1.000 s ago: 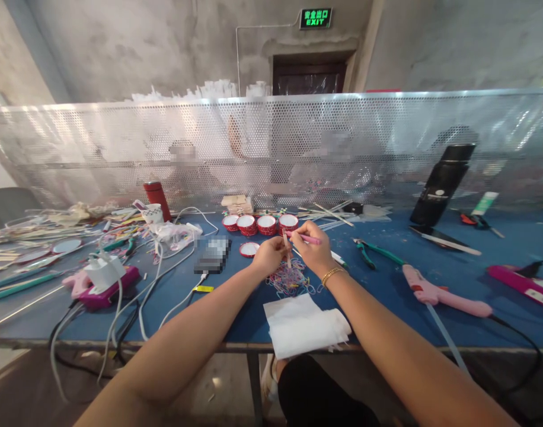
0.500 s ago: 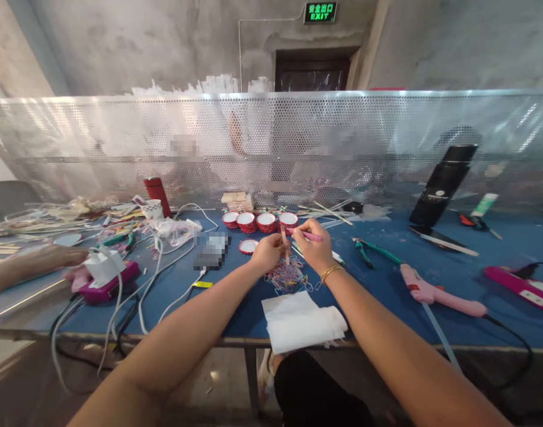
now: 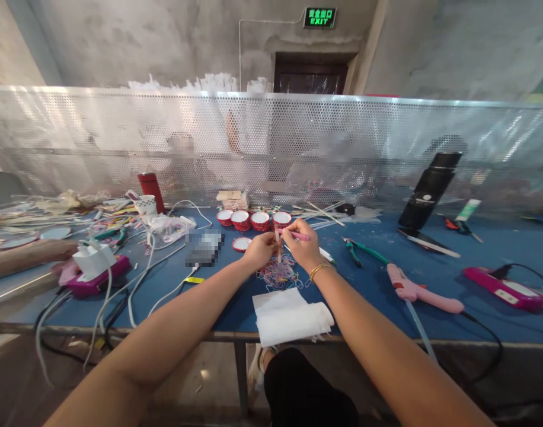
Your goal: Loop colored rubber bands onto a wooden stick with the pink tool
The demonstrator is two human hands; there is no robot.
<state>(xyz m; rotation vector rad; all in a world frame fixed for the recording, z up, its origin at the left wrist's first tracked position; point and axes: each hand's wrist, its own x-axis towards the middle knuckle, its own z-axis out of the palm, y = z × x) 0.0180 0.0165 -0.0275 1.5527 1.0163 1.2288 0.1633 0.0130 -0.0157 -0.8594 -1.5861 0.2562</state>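
Observation:
Pinched in my left hand is a thin, light wooden stick, held upright. My right hand grips a pink pen, its tip side pointing at the stick. Just below both hands lies a tangle of thin coloured loops. Behind them stand several red round tins with white tops, and one flat red-rimmed disc lies left of my left hand. A folded white cloth or paper rests at the table's front edge.
A pink glue gun, green-handled pliers and a black bottle are on the right. On the left are a phone, cables, a power strip, a red bottle and another person's arm. A perforated screen stands behind.
The whole view has shifted slightly, with the table objects now a little further left in the picture. Both hands keep their hold on the stick and the pen.

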